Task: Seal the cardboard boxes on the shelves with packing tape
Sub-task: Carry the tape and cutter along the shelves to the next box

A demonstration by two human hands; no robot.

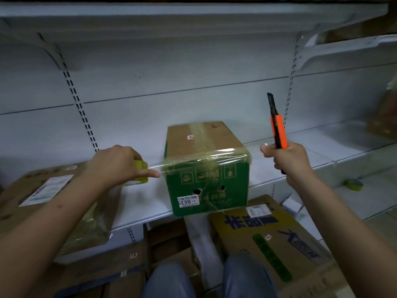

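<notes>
Left hand (120, 162) gripped yellowish packing tape roll (140, 172), strip stretched to green-fronted cardboard box (206, 166) on white shelf (146, 209); right hand (287, 158) held orange utility knife (278, 127) w/ blade up

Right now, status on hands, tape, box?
Left hand holds tape roll, strip stretched to green box. Right hand grips orange knife, blade up. Strip uncut.

Left hand (117, 162) hides most of tape roll (139, 172).
</notes>
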